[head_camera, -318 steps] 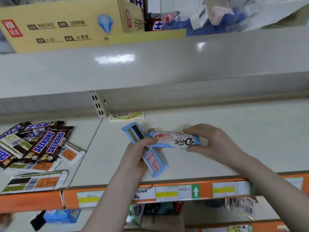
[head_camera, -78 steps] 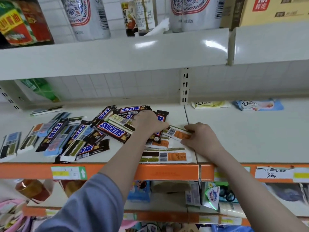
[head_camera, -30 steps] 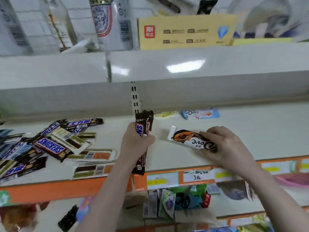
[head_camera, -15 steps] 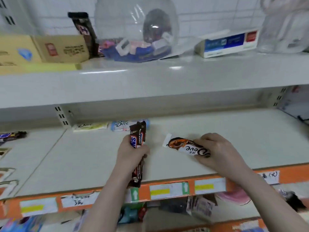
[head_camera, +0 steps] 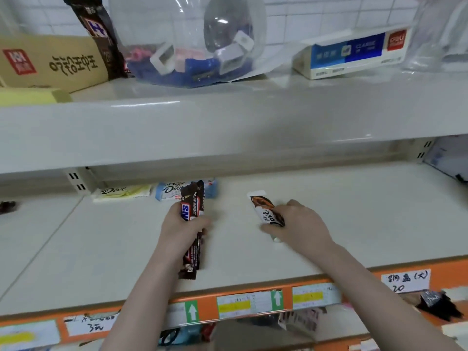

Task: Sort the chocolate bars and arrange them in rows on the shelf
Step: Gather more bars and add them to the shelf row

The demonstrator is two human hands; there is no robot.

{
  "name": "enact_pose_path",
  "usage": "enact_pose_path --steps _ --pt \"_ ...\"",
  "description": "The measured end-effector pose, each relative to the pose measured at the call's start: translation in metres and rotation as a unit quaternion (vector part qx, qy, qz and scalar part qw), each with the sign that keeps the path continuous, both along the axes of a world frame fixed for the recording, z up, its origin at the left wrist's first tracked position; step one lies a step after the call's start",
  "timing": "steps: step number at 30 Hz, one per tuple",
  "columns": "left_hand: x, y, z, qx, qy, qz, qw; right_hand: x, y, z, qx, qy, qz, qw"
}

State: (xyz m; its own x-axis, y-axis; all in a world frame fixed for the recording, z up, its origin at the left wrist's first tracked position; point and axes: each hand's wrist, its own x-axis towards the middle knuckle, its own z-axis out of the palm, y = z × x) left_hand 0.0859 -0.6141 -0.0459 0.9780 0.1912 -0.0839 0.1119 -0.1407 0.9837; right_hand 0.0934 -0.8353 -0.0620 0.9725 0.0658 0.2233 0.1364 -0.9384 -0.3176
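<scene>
My left hand (head_camera: 181, 229) grips a dark brown Snickers bar (head_camera: 192, 206) by its middle, lengthwise above the white shelf (head_camera: 354, 219). My right hand (head_camera: 301, 226) holds a white and brown Dove bar (head_camera: 266, 210) low over the shelf, its far end pointing to the back. At the back of the shelf lie a yellow Dove bar (head_camera: 124, 192) and, right of it, a blue Dove bar (head_camera: 169, 191), side by side. The Snickers bar partly covers the blue one from this view.
An upper shelf (head_camera: 228, 120) overhangs the back of the working shelf. It carries a cardboard box (head_camera: 50, 63), a clear plastic bag (head_camera: 192, 44) and a blue and white box (head_camera: 354, 54). An orange price rail (head_camera: 253, 302) runs along the front edge. One dark bar end (head_camera: 7, 206) shows at far left.
The view has swung right, away from the heap of bars at the left. Both hands have carried their bars along; the Dove bar has turned from crosswise toward pointing at the shelf's back.
</scene>
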Motion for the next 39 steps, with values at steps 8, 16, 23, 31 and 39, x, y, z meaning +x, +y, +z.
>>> enact_pose_path --steps 8,16,23,31,39 --pt "0.007 0.014 -0.003 -0.016 0.02 -0.018 1.0 0.04 -0.034 0.037 0.062 0.23 0.234 0.943" --pt "0.01 0.006 -0.003 -0.061 0.023 0.006 0.998 0.077 -0.035 0.04 0.005 0.262 0.288 0.921" --pt "0.011 0.003 -0.003 -0.1 0.022 0.03 0.994 0.065 -0.034 0.01 -0.106 0.014 0.19 0.976" --pt "0.008 0.012 -0.001 -0.162 0.048 0.035 0.985 0.08 -0.042 0.006 -0.049 0.014 0.22 0.974" --pt "0.006 0.018 -0.001 -0.184 0.061 0.02 0.981 0.115 -0.02 0.0 -0.035 -0.025 0.091 0.995"
